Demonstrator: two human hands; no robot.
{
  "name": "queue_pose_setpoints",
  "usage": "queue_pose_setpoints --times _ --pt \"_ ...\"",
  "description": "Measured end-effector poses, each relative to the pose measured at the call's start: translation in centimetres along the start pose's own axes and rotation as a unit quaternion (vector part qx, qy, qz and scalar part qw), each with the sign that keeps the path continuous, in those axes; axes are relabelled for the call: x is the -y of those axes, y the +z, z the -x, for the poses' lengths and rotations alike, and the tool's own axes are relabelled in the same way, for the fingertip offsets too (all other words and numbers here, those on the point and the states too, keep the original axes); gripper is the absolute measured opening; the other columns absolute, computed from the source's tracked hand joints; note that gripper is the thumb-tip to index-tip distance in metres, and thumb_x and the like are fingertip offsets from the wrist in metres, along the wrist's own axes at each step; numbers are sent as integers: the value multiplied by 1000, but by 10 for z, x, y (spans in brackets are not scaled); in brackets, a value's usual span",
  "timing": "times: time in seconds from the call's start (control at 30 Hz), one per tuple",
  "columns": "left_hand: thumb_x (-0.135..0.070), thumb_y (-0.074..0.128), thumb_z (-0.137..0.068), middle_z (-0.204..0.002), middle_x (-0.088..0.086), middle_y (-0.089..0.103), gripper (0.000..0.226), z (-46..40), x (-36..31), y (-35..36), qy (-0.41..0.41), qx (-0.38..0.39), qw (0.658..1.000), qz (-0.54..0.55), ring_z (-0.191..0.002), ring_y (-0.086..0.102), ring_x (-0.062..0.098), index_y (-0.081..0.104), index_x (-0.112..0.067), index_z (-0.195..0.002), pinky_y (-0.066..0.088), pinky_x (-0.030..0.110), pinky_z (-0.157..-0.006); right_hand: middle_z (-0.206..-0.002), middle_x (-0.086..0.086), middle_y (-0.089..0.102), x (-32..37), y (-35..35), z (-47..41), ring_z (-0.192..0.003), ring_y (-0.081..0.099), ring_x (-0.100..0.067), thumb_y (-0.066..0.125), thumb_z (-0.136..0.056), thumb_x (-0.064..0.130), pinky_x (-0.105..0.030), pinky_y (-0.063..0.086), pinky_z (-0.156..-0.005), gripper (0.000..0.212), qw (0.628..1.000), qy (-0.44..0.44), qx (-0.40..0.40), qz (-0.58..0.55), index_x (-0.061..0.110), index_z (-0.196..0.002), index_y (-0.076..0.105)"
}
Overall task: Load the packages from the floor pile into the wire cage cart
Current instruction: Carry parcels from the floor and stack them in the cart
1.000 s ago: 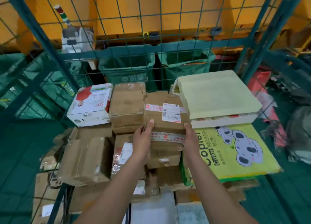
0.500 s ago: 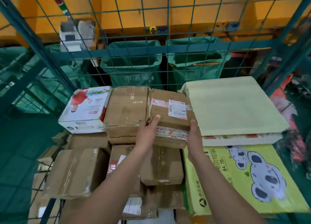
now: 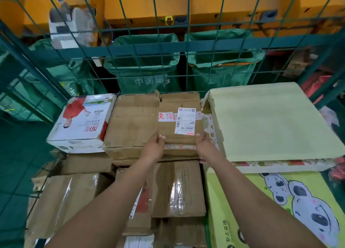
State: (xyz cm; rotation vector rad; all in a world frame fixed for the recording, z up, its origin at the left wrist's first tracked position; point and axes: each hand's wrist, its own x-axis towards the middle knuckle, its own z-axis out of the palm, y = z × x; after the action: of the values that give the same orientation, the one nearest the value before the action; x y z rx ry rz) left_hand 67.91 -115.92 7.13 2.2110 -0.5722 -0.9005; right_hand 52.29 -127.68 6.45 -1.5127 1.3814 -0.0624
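A brown cardboard package with a white shipping label lies flat at the back of the wire cage cart, level with a plain brown box on its left. My left hand grips its near left corner. On the near right corner sits my right hand, fingers curled over the edge. The package rests on the stack of boxes inside the cart.
A white printed carton stands left of the brown boxes. A pale green flat box lies to the right over a yellow-green koala-printed carton. Taped brown boxes fill the lower layer. Green mail bags hang behind the mesh.
Both hands have pushed the labelled package away from me, up onto the back row beside the plain brown box. The view has moved closer to the cart.
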Motion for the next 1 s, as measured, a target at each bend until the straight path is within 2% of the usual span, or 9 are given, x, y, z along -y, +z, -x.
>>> queue_pose_setpoints --times 0.1,0.13,0.23,0.33,0.5,0.7,0.77,0.87,1.0 --pt "-25 49 -108 -101 4 67 21 -15 -9 8 -55 -3 988 143 -77 62 18 62 -26 -124 54 24 -52 -138 -12 57 1 8 -12 -94 69 -30 26 -107 57 -36 62 -69 64 995 -5 -5 -101 22 -159 18" --pt "-18 51 -107 -94 3 65 15 -18 -12 10 -71 -9 978 194 -73 60 16 61 -28 -113 52 21 -48 -134 -13 59 4 9 -14 -81 69 -26 29 -107 56 -29 59 -56 61 991 5 1 -137 26 -159 18" --pt "-12 55 -106 -102 1 67 30 -27 -14 17 -83 -21 956 281 -78 67 15 48 -37 -120 58 22 -60 -127 -14 64 8 9 -21 -71 68 -23 30 -107 56 -25 53 -47 58 984 18 4 -178 32 -159 17" --pt "-14 56 -105 -110 3 69 29 -33 -10 23 -82 -41 943 321 -81 70 16 54 -32 -127 60 25 -67 -118 -11 66 8 12 -25 -74 67 -23 29 -107 57 -24 50 -49 58 984 25 0 -177 34 -159 16" --pt "-22 59 -104 -117 -5 71 44 -44 -8 29 -70 -63 951 294 -98 74 21 52 -33 -146 60 42 -92 -136 -13 60 9 14 -35 -79 67 -24 26 -107 58 -24 47 -51 60 985 36 -2 -171 35 -160 12" --pt "-34 60 -102 -117 0 72 42 -34 -12 31 -93 -79 952 280 -100 72 25 54 -25 -143 61 43 -86 -142 -10 56 6 12 -21 -115 62 -29 39 -105 57 -35 52 -69 59 959 61 24 -275 39 -157 20" --pt "-41 64 -99 -128 2 67 61 -15 -11 24 -106 -45 950 289 -103 70 25 38 -28 -153 61 39 -72 -147 -8 52 -2 11 -5 -121 59 -28 52 -102 53 -42 56 -87 63 939 54 36 -339 34 -156 24" --pt "-39 65 -100 -141 8 59 85 23 1 18 -106 -9 935 339 -109 67 23 7 -36 -162 59 36 -80 -153 -7 47 -19 21 24 -120 61 -26 58 -101 48 -46 51 -105 72 925 41 46 -374 33 -159 19" --pt "-37 61 -102 -115 3 71 78 94 35 11 -103 1 928 359 -97 68 21 10 -35 -162 54 33 -82 -146 -5 54 -34 48 91 -118 61 -24 55 -103 47 -39 52 -99 56 929 57 84 -355 25 -151 36"
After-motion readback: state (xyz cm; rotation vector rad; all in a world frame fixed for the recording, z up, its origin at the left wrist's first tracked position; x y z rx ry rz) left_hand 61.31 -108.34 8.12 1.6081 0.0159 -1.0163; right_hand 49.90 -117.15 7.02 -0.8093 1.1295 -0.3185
